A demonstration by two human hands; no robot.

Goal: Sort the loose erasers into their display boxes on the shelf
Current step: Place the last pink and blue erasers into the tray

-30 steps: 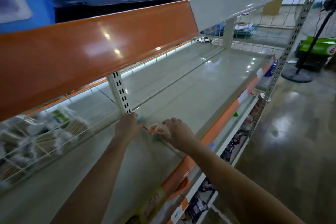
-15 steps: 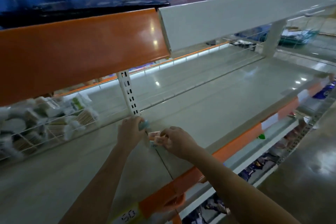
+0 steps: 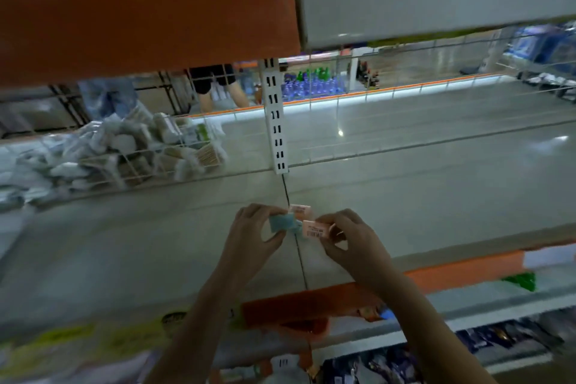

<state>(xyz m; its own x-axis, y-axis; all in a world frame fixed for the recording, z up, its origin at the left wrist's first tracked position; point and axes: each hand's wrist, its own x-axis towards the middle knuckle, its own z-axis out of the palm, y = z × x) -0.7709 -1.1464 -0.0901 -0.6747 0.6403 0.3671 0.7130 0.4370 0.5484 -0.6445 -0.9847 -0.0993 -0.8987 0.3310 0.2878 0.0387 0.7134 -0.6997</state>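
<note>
At centre frame, just above the grey shelf (image 3: 405, 196), a pale blue eraser (image 3: 280, 223) is pinched by the left hand (image 3: 255, 231), and a pink barcoded eraser (image 3: 314, 229) by the right hand (image 3: 352, 238). Just behind them, a second pink eraser (image 3: 300, 210) is seen. Farther back, at left, a wire basket (image 3: 124, 162) of packets is glimpsed.

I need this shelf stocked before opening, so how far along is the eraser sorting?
Early. Done: nothing visibly sorted; no display box shows on the shelf. In hand: the left hand grips a blue eraser, the right hand a pink eraser; another pink one lies behind. Left: boxing all three.
</note>
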